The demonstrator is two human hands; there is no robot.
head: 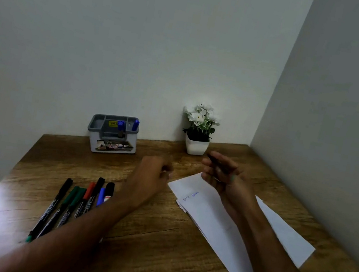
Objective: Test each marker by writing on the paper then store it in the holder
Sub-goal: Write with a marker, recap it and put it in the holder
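1. While both forearms were stretched out over the wooden surface (156, 239), the right hand (226, 177) was held raised above the far end of the paper (212, 215), palm turned inward.
2. A dark marker (216, 163) was gripped in the curled fingers (206, 172) of the right hand, its dark end showing just past the thumb; whether a cap was fitted could not be told through the blur.
3. The left hand (153, 174) was seen raised just left of the paper, its fingers curled inward; whether anything was pinched in them could not be told.
4. Two short scribbles in blue ink (191, 196) were visible near the far end of the white sheet, which lay slanted on the right half of the surface.
5. A row of markers (75, 201) was laid side by side on the left, partly covered by the left forearm: black, green, red and blue caps could be made out.
6. The grey and white holder (113, 134) was set against the back wall, well apart from the row, with two blue markers (120, 124) standing upright in it.
7. A small white pot of white flowers (199, 130) was placed to the right of the holder, beyond the right hand.
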